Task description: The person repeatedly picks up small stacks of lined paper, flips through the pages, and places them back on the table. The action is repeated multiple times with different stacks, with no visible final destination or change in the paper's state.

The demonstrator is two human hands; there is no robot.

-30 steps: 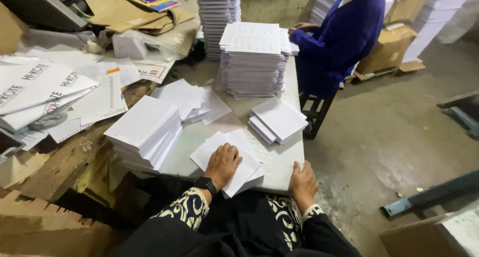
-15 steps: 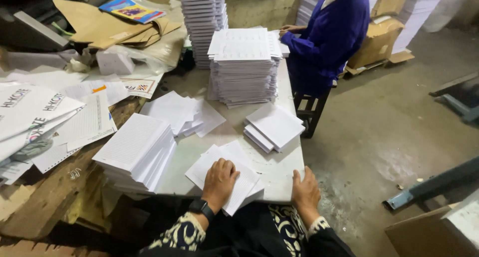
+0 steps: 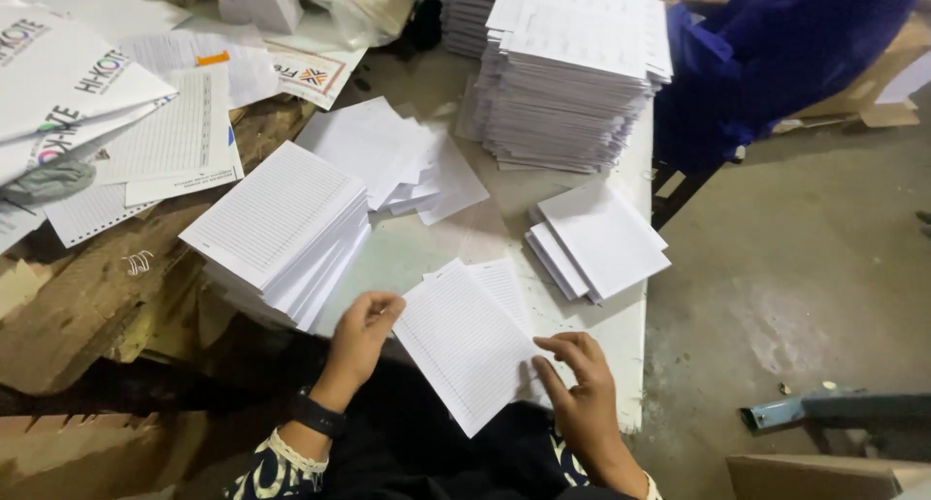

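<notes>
Where the pale, worn surface [image 3: 427, 253] runs up the middle of the frame, we see the tall stack of white ruled sheets [image 3: 572, 73] standing at upper centre, just beside a co-worker's blue sleeve [image 3: 776, 54] at upper right. Left of centre sits a thick slanted pile of lined white pages [image 3: 281, 228], with a loose fan of blank white sheets [image 3: 398, 161] above it and a small neat stack of white sheets [image 3: 601, 238] right of centre. At lower centre lies the small bundle of lined white paper sheets [image 3: 470, 345], its near end past the surface's edge. Our left hand [image 3: 361, 337], a black watch at its wrist, pinches the bundle's left edge with curled fingers. Our right hand [image 3: 577, 393] presses spread fingers flat onto its lower right corner, not closed around it.
</notes>
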